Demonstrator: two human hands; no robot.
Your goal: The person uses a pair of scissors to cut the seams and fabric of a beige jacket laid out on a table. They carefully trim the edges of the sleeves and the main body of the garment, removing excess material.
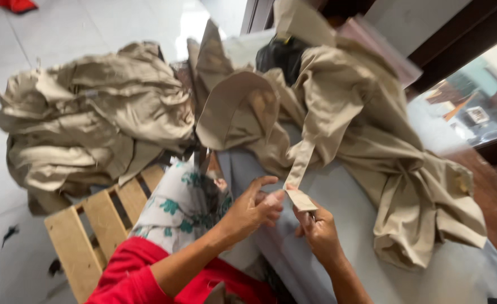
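Khaki garments (91,121) lie heaped at the far left, a crumpled pile over the end of a wooden pallet (99,228) that stands on the pale tiled floor (51,34). Whether that pile is finished work or work waiting, I cannot tell. Next to the pallet my knee shows under a white cloth with green flowers (175,205), and my red sleeve (130,278) runs along the bottom edge.

My left hand (254,208) comes next, fingers curled and thumb raised, pinching the lower end of a narrow tan strap (300,169). My right hand (316,228) meets it from the other side, closed on the same end, where a small pale tag (302,200) sits at the tip. Both hands are touching there, above the grey surface (350,214).

The strap rises to the tan garment (361,124) it belongs to, which is bunched across the surface and spills down to the right, with a dark object (282,53) half buried behind it. I judge this piece to be in mid-handling, with only the strap end in my grip and the rest unsorted
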